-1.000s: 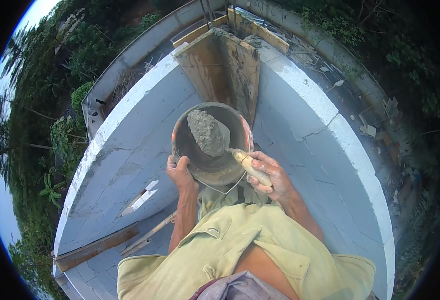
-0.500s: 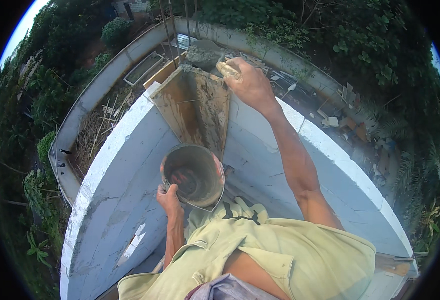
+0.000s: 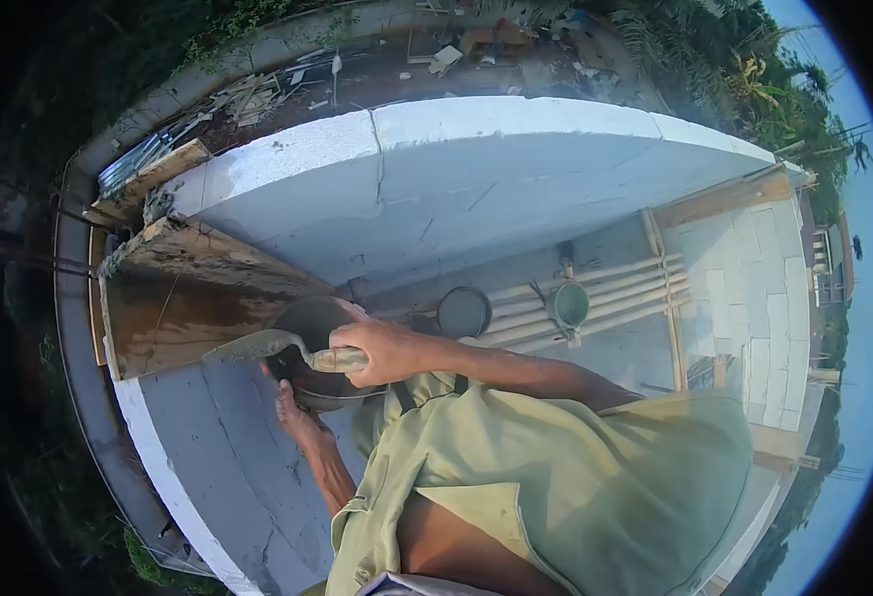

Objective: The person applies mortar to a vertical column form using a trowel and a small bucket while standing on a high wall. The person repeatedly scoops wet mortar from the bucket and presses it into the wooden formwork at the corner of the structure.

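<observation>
My right hand (image 3: 385, 350) is closed round the wooden handle of a trowel (image 3: 256, 346). The trowel's mortar-smeared blade points left, across the mouth of a dark bucket (image 3: 305, 314). My left hand (image 3: 299, 413) grips this bucket by its rim on the near side. Much of the bucket is hidden behind the trowel and my right hand. Just beyond it stands a wooden formwork box (image 3: 173, 303) in the wall corner, its boards stained with wet cement and grey mortar clinging to the top edge.
White block walls (image 3: 516, 119) meet at the corner, with a drop to debris-strewn ground outside. Several bamboo poles (image 3: 615, 288) lie on the right, beside a round dark container (image 3: 464, 312) and a bucket with greenish contents (image 3: 570, 304). Thin steel bars (image 3: 44, 260) stick out past the formwork.
The view has swung to the right. My right hand has come down from the formwork's top to the bucket, bringing the trowel along. My left hand still holds the bucket.
</observation>
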Motion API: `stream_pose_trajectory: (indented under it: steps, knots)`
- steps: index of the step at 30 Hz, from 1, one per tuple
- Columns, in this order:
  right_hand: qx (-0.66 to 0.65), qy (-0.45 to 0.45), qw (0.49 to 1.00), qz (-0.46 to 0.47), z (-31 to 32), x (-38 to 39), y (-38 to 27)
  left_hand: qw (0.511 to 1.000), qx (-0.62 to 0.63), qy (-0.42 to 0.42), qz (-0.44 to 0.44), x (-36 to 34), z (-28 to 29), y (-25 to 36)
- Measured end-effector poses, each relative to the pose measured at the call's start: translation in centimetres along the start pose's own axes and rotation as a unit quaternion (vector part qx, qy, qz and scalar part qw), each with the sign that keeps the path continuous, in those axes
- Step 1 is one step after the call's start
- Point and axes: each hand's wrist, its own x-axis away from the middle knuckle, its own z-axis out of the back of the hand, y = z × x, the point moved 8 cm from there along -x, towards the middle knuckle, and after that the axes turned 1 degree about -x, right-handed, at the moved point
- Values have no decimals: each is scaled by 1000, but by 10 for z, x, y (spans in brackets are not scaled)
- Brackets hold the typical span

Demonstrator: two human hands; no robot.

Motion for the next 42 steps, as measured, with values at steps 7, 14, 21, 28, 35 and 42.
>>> stream_pose_trajectory:
  steps: [7,14,21,28,35,42]
  knots:
    - [-49,156,973,-160,-32,93,75,966,-60,-208,140,-9,-101,-33]
    - [-47,396,875,-276,4,194,113,907,-74,-352,216,12,-189,-111]
    - [-70,539,750,-377,14,305,151,716,-385,-525,251,33,-244,-193]
    - [-132,642,597,-462,-33,443,213,525,-334,-524,-581,175,-391,40]
    - [-150,716,465,-499,-61,541,263,444,-318,-203,-813,161,-438,185]
    - [-231,758,410,-452,-38,598,313,466,-547,-169,-675,85,-491,129]
